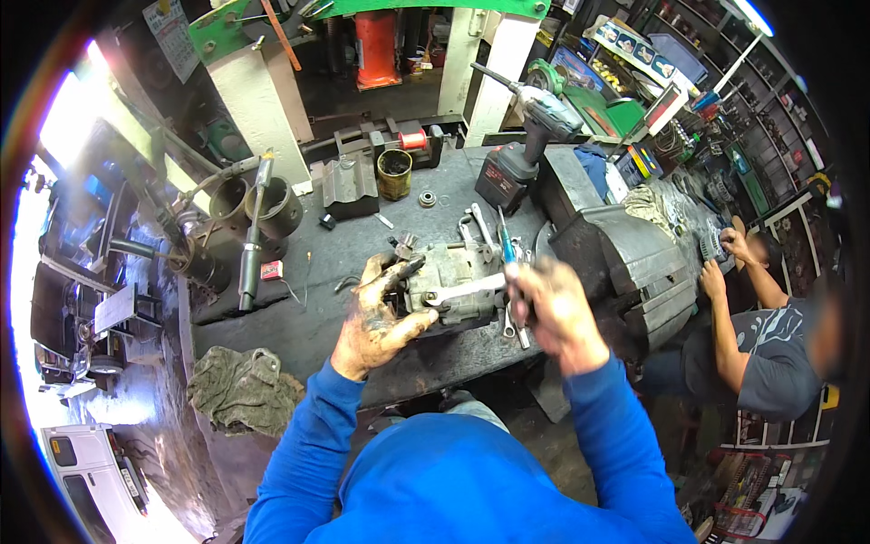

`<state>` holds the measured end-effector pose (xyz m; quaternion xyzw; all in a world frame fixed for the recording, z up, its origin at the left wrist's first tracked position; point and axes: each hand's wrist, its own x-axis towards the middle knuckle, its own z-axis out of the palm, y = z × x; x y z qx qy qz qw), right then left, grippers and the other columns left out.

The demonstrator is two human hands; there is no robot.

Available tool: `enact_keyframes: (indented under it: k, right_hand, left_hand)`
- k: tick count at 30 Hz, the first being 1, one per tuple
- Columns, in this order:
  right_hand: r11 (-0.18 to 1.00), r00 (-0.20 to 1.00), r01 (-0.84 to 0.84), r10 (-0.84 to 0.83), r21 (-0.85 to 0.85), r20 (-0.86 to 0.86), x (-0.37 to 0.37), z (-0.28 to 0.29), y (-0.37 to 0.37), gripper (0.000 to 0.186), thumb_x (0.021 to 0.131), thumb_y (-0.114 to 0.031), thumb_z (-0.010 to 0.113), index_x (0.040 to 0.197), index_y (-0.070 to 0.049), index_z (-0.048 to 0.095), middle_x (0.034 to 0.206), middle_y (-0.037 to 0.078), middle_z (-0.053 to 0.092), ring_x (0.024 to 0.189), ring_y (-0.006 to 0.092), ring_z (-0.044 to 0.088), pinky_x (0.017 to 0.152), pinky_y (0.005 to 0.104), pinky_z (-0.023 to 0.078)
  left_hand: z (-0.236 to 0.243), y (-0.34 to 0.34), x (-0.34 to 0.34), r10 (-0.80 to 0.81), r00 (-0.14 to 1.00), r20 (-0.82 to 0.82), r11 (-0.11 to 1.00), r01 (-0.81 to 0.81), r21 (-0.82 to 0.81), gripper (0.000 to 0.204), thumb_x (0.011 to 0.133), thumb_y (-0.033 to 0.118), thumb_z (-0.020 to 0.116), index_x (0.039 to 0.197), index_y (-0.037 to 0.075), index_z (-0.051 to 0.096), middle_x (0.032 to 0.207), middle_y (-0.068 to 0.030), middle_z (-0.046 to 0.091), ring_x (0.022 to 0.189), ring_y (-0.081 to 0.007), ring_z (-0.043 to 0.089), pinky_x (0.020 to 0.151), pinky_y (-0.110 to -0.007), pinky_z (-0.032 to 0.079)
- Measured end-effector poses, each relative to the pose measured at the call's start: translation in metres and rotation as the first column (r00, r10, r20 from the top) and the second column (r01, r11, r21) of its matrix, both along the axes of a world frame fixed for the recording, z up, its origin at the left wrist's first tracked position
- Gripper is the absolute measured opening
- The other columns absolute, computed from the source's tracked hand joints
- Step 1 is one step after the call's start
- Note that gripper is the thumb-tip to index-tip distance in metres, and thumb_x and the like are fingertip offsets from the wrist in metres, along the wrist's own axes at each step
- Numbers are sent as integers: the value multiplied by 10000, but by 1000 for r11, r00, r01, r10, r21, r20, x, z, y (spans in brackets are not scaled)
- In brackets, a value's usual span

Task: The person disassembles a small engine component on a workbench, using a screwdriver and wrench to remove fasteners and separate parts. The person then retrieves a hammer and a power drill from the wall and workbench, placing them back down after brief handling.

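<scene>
A greasy grey metal housing (458,276), some engine part, rests on the dark workbench (299,335). My left hand (379,317), black with grease, grips its left side. My right hand (553,304) is closed around the end of a silver wrench (467,290) whose head sits on the housing. Several more wrenches (478,227) and a screwdriver with a blue handle (507,249) lie just behind the part. Both my sleeves are blue.
A cordless impact driver (526,136) stands at the back of the bench by a large bench vise (625,263). A tin can (394,174), metal cylinders (272,204) and a rag (240,385) lie to the left. Another person (761,344) works at the right.
</scene>
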<state>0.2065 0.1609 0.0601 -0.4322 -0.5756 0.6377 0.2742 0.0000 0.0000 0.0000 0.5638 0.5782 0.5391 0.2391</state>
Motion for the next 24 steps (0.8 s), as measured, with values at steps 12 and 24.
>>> enact_keyframes:
  k: [12,24]
  right_hand:
    - [-6,823,-563,82,827,561,-124,23,-114,141,909,-247,668,892,-108,686,864,129,662,768,311,684,665,452,560]
    - [763,794,-595,507,253,336,68,27,-17,221,959,-242,793,973,-33,724,775,70,695,690,149,679,643,326,548]
  left_hand:
    - [-66,-8,2,75,997,-24,993,-73,91,917,792,291,911,1580,93,487,1514,-246,542,1407,-381,521,1187,-478,406]
    - [-18,-9,16,151,985,-82,972,-133,192,459,721,181,920,1147,68,793,1440,-218,599,1296,-406,614,1073,-484,496]
